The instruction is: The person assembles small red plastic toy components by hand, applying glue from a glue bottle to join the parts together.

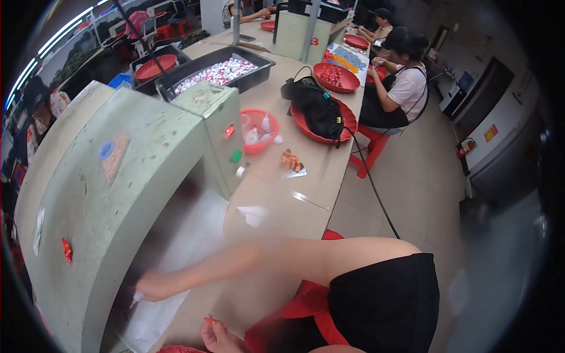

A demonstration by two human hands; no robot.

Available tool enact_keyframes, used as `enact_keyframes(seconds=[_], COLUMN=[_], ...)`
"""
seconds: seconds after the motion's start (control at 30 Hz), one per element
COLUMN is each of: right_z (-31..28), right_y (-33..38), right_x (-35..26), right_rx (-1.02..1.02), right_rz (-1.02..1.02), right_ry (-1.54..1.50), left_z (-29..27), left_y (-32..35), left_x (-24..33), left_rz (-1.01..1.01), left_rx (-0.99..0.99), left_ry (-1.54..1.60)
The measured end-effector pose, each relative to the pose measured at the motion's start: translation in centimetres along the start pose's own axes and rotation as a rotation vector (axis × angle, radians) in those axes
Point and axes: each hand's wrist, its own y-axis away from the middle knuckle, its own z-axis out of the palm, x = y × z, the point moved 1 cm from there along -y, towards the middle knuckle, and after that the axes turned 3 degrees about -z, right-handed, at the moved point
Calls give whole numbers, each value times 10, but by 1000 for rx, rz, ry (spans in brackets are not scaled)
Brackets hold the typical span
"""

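Note:
My right arm stretches from the right into the opening of a pale green metal hood (147, 141). Inside, over a white sheet (170, 235), my right hand (156, 286) is closed on a small white squeeze bottle (137, 297) with a narrow tip, mostly hidden by the fingers. What lies beneath the tip is too dark to make out. At the lower edge, my left hand (219, 336) pinches a small red piece (210, 320) between its fingertips, outside the hood. Just below it shows the rim of a red tray (179, 349).
A red basin (259, 132) with white bottles stands beside the hood. Beyond are a black tray (259, 73) of small white-and-red pieces and a red tray (306, 132) holding a black bag (318, 109). An orange-black figure (291, 160) lies on the table. A co-worker (406, 88) sits farther along.

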Motion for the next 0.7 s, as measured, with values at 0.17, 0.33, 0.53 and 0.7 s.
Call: enact_keyframes(seconds=[0.17,0.33,0.53,0.7], right_z=[-71,-120,-174,-193], right_y=[110,181,224,242], right_x=[22,38,38,48], right_rx=[-57,-84,-15,4], right_rz=[270,722,629,668], right_ry=[-345,-1058,-1205,-1209], left_z=[21,52,104,121], left_y=[-6,2,30,38], left_x=[-4,-3,21,24], left_rz=[-27,-6,93,56], left_rx=[-92,-81,-19,28], left_ry=[-53,-7,5,-75])
